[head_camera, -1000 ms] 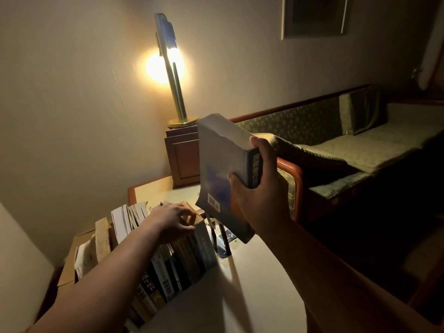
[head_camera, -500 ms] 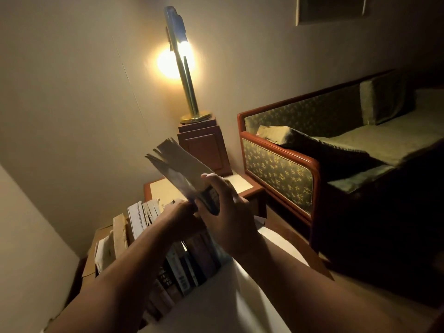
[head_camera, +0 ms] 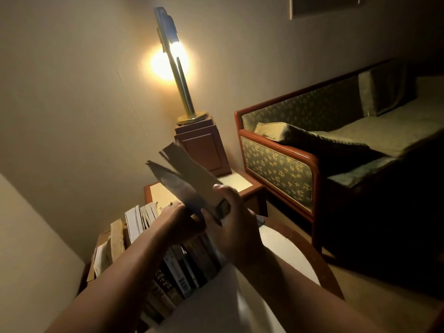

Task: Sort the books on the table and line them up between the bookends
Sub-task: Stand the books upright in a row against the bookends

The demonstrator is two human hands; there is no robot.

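While our right hand (head_camera: 236,227) pinched the paperback (head_camera: 189,183) at its spine end, fingers curled round it, it hung tilted just above the row of books (head_camera: 182,275) on the bench (head_camera: 216,306), with its pages fanned loose. Left hand (head_camera: 177,216) sat on the row's top, fingers hidden, so we couldn't tell their state. Risk as we judged it: splayed pages snag a neighbour and fold, or the leaning row topples. Bookends weren't visible. Brown cardboard piece (head_camera: 117,239) at the row's far end was maybe a box, contents unreadable.
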